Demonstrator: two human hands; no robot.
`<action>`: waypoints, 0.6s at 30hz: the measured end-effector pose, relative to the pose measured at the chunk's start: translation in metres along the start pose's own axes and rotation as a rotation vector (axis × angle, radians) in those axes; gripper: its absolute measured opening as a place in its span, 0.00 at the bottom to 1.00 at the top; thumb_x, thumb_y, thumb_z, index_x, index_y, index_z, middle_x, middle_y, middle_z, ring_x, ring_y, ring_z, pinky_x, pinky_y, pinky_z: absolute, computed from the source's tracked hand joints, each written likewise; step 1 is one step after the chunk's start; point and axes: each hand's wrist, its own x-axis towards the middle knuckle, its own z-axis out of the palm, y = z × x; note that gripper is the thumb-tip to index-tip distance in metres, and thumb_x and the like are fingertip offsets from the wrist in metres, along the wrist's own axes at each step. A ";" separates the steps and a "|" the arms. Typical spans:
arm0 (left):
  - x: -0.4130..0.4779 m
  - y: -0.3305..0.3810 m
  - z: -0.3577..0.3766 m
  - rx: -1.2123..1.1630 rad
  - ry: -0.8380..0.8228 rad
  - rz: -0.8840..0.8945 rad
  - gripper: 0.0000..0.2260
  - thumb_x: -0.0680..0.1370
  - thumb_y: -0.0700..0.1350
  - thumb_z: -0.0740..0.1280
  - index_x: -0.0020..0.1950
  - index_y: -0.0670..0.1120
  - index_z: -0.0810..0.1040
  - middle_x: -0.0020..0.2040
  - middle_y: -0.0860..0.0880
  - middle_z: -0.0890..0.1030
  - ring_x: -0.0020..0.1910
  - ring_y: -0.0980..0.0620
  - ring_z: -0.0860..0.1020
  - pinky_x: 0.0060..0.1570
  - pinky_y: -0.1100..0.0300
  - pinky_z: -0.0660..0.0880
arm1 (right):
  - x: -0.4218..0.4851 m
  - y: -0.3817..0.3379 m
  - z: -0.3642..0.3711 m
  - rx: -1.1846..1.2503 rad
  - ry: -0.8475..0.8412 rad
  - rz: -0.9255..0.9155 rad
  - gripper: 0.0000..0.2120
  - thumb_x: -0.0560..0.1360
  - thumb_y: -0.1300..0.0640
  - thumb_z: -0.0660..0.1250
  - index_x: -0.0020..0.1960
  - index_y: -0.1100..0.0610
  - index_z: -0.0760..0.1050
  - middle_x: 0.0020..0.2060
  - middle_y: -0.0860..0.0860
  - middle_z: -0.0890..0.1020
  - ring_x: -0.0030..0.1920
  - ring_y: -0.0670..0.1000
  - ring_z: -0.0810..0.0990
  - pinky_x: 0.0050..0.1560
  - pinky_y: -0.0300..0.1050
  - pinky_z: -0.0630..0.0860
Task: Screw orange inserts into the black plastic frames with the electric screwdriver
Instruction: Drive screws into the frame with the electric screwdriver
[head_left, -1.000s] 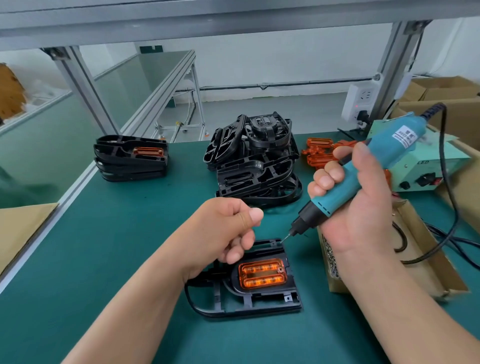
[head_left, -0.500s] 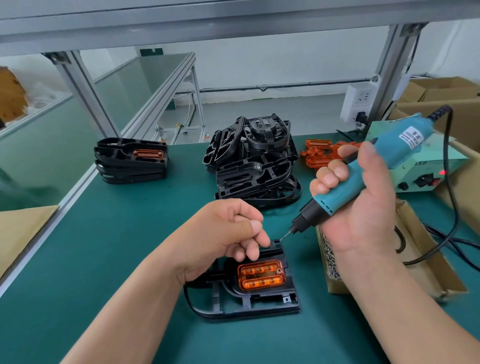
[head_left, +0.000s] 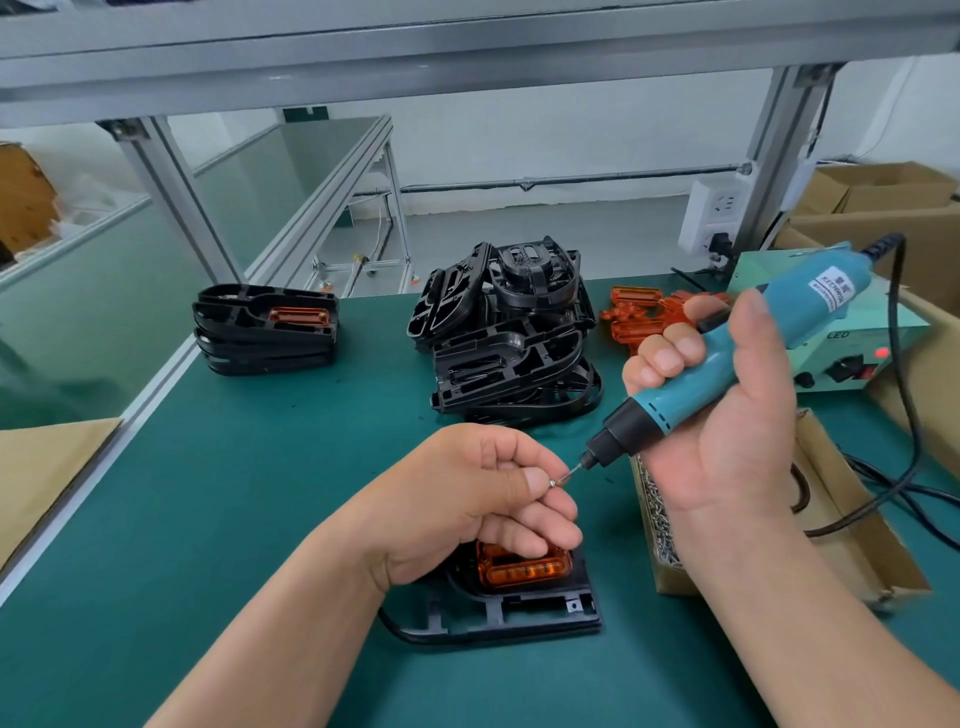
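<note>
Frame: one flat black plastic frame (head_left: 545, 613) is lying on the green table (head_left: 260, 493), with one translucent orange insert (head_left: 524, 571) sitting in it.
Left grip: the left hand (head_left: 467, 499) is pinching one small silver screw (head_left: 552, 484) at the bit's tip.
Right grip: the right hand (head_left: 727, 431) is wrapping round one teal electric screwdriver (head_left: 810, 301).
Behind: one tangled pile of black frames (head_left: 509, 343) and one neat stack of frames (head_left: 265, 332) are sitting apart, too overlapped for counting.

There is one view. The camera sits on the person's head and faces forward and down onto the green table (head_left: 234, 493). It is near the work: both forearms enter from the bottom edge, and the left hand (head_left: 467, 499) and the right hand (head_left: 727, 415) lie around the middle. The wide lens also takes in the aluminium frame (head_left: 467, 47) overhead.
</note>
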 end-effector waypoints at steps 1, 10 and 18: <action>0.000 0.000 0.001 -0.006 -0.003 -0.002 0.05 0.84 0.38 0.67 0.59 0.38 0.79 0.51 0.38 0.86 0.47 0.44 0.88 0.41 0.60 0.84 | 0.000 0.000 0.000 0.000 -0.001 0.001 0.13 0.85 0.47 0.64 0.50 0.56 0.75 0.34 0.48 0.71 0.34 0.47 0.71 0.38 0.40 0.72; 0.001 0.001 0.003 -0.008 -0.023 -0.015 0.06 0.84 0.39 0.67 0.59 0.38 0.79 0.51 0.38 0.86 0.47 0.44 0.88 0.42 0.60 0.84 | -0.002 0.000 0.002 0.000 -0.005 0.006 0.13 0.85 0.47 0.64 0.50 0.56 0.76 0.34 0.48 0.71 0.34 0.47 0.70 0.38 0.40 0.73; 0.001 0.000 0.003 -0.030 -0.029 -0.011 0.07 0.83 0.39 0.67 0.59 0.38 0.79 0.51 0.38 0.86 0.47 0.45 0.88 0.42 0.60 0.84 | -0.003 0.001 0.003 -0.019 -0.012 0.005 0.12 0.84 0.47 0.65 0.50 0.56 0.75 0.35 0.48 0.71 0.35 0.47 0.70 0.38 0.40 0.72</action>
